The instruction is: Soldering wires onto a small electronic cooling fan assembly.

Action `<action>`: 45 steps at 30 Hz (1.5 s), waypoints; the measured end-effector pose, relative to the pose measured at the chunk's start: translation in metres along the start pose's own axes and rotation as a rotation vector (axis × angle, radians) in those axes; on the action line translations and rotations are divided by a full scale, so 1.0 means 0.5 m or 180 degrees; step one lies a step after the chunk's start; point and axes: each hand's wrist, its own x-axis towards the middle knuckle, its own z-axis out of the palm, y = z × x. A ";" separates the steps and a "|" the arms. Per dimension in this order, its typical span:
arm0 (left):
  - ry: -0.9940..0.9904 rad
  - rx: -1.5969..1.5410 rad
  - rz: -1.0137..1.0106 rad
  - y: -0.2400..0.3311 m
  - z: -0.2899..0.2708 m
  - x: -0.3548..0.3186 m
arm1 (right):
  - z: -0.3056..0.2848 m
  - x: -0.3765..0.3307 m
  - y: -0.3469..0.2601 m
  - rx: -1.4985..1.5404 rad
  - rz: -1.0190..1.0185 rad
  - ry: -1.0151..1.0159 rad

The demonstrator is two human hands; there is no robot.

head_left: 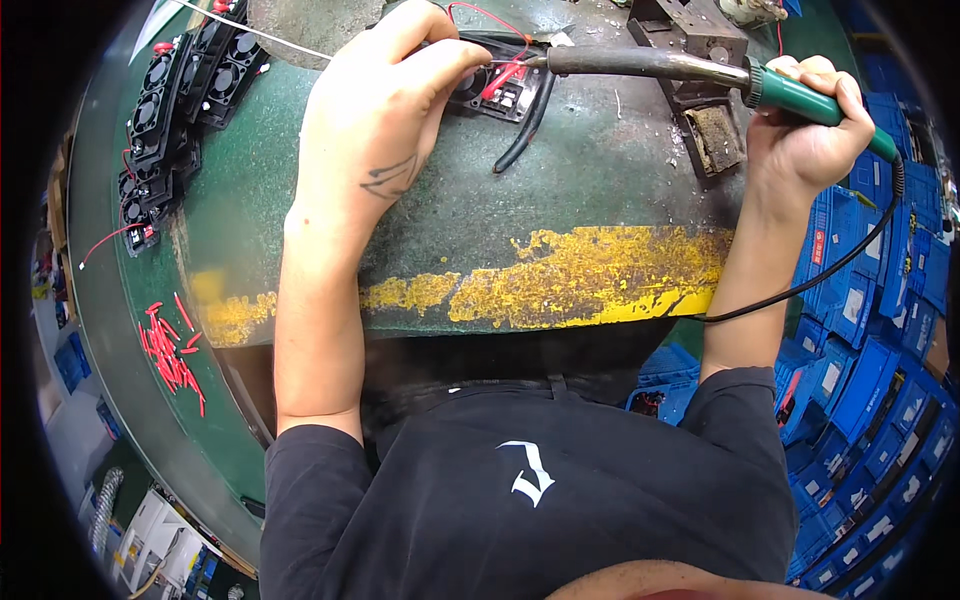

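Observation:
My right hand [810, 125] grips the green handle of a soldering iron [650, 64], its metal barrel pointing left. The iron's tip is over a black fan unit [515, 100] with red and white parts, close to my left fingertips. My left hand [385, 95] is closed in a pinch above the unit's left side and hides part of it. A thin pale solder wire [270, 38] runs from the upper left to this hand. A red lead [490, 10] loops up from the unit, and a thick black cable piece [525, 140] curves beside it.
Several black fan units [165, 105] lie in a row at left. Red sleeves [168, 350] are heaped on the lower green surface. A metal stand with a worn sponge [713, 140] is at right. The iron's cord [830, 262] crosses my right forearm. Blue bins [850, 370] are stacked at right.

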 end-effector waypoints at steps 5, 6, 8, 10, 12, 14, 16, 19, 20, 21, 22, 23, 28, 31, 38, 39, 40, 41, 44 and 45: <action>-0.0019 -0.0045 0.0023 -0.002 0.000 0.001 | 0.016 -0.006 0.005 -0.0136 -0.0182 0.0137; -0.0027 -0.0001 0.0029 -0.003 0.000 0.000 | 0.017 -0.007 0.005 -0.0164 -0.0197 0.0210; -0.0033 0.0041 0.0043 -0.003 0.000 0.001 | 0.002 -0.002 -0.003 -0.0100 -0.0077 0.0079; -0.0051 0.0047 -0.0017 -0.002 -0.002 0.001 | -0.001 -0.001 -0.005 -0.0030 0.0048 -0.0052; 0.0002 0.0053 0.0007 -0.004 -0.005 0.003 | 0.008 -0.003 -0.001 -0.0056 -0.0073 0.0138; 0.0062 0.0057 0.0035 -0.004 -0.006 0.003 | 0.006 -0.003 -0.003 -0.0085 -0.0037 0.0072; 0.0031 0.0077 -0.0168 -0.003 -0.009 0.002 | 0.004 -0.002 -0.004 -0.0111 -0.0001 0.0009; 0.0205 0.0013 -0.0160 -0.007 -0.008 0.003 | 0.000 0.004 0.000 0.0231 -0.0023 0.0100; 0.0192 0.0012 -0.0152 -0.005 -0.012 0.004 | -0.001 0.005 -0.001 0.0036 -0.0063 0.0150; 0.0158 0.0109 -0.0323 0.001 -0.020 0.008 | -0.003 0.008 -0.002 -0.0157 -0.0105 0.0203; 0.0116 0.0203 -0.0482 0.005 -0.022 0.012 | -0.007 0.012 -0.004 -0.0090 -0.0039 0.0158; 0.0189 0.0177 -0.0395 0.003 -0.024 0.013 | -0.010 0.014 -0.005 -0.0081 -0.0053 0.0194; -0.0565 0.0081 -0.0463 -0.009 -0.056 0.004 | -0.044 0.016 -0.007 0.0199 0.0054 0.0191; -0.0671 0.0149 -0.0267 -0.014 -0.051 0.004 | -0.057 0.013 -0.003 0.0005 -0.0142 0.0396; -0.0667 0.0177 -0.0196 -0.030 -0.018 0.011 | 0.067 -0.012 -0.006 0.0181 -0.0730 0.1211; -0.0581 0.0078 -0.0275 -0.029 -0.015 0.012 | 0.068 -0.011 -0.008 0.0122 -0.0742 0.1216; -0.0498 -0.0008 -0.0378 -0.031 -0.014 0.009 | 0.070 -0.012 -0.005 0.0074 -0.0732 0.1211; -0.0556 0.0008 -0.0332 -0.034 -0.012 0.008 | 0.067 -0.014 -0.002 0.0024 -0.0722 0.1204; -0.0492 0.0266 -0.0222 -0.043 -0.011 0.004 | 0.078 -0.019 -0.005 -0.0232 -0.0779 0.1189; -0.0484 0.0384 -0.0171 -0.048 -0.014 0.003 | 0.085 -0.023 -0.007 -0.0374 -0.0693 0.1225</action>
